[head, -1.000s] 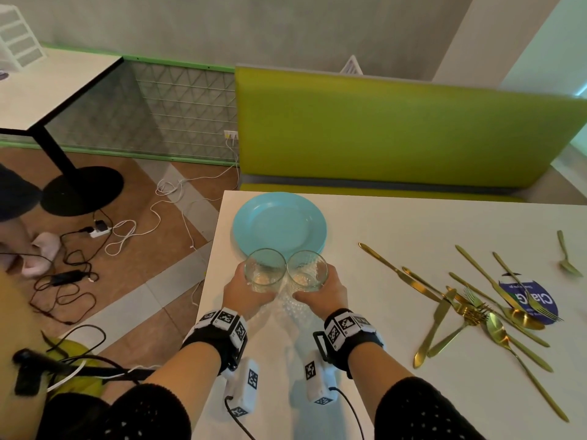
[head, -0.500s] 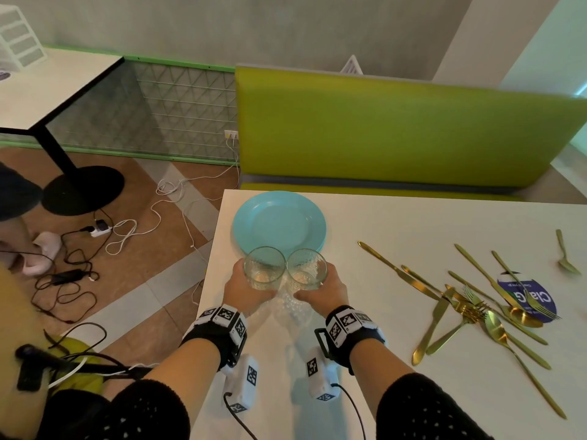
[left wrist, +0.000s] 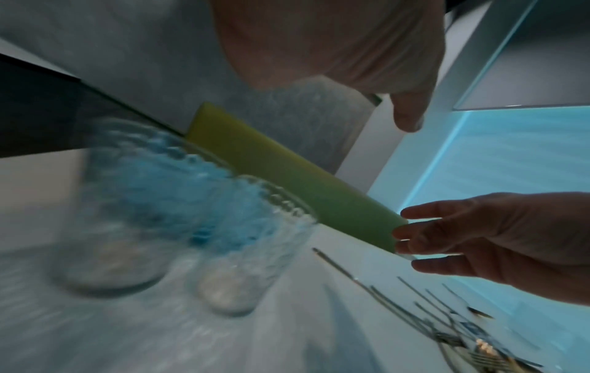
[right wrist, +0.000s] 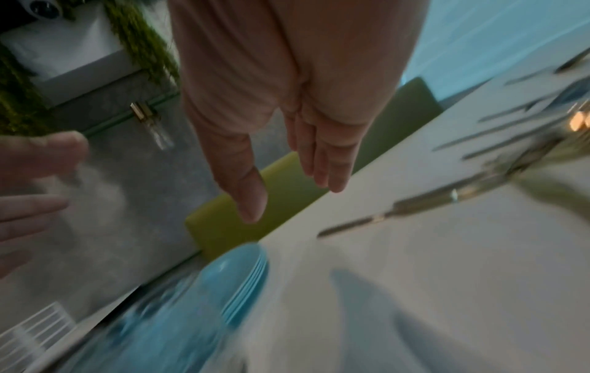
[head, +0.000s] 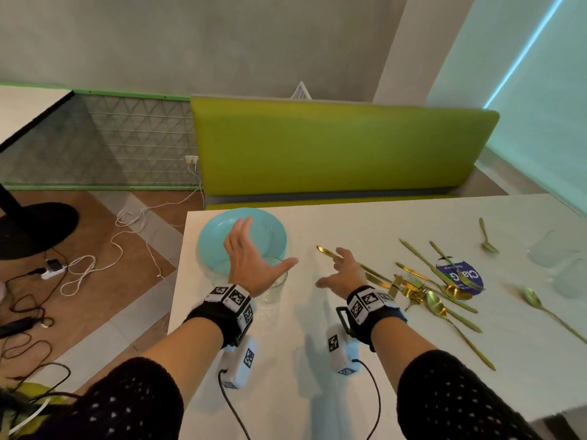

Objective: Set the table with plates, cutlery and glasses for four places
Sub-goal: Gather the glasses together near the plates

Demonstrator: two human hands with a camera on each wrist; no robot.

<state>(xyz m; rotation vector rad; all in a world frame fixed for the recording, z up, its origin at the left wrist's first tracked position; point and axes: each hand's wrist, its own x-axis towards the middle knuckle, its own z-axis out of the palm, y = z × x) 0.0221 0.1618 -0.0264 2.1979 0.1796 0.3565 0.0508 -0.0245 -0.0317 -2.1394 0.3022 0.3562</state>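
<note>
Two clear textured glasses (left wrist: pixel 118 214) (left wrist: pixel 252 247) stand side by side on the white table (head: pixel 317 360), just in front of a stack of turquoise plates (head: pixel 216 236). My left hand (head: pixel 254 252) hovers open above them, fingers straight, touching nothing. It hides most of the glasses in the head view, where only one glass (head: pixel 276 282) shows. My right hand (head: pixel 332 269) is open and empty, spread above the table between the glasses and the gold cutlery (head: pixel 428 281). That cutlery lies in a loose pile of knives, forks and spoons.
Two more glasses (head: pixel 549 249) stand at the table's far right. A blue round sticker (head: pixel 460 276) lies under the cutlery, with a lone spoon (head: pixel 486 236) behind it. A green bench (head: pixel 333 147) backs the table. Cables (head: pixel 95 258) trail on the floor at the left.
Both hands have let go of the two glasses and lifted off them with fingers spread. The right hand has shifted right towards the cutlery. The head view has turned right.
</note>
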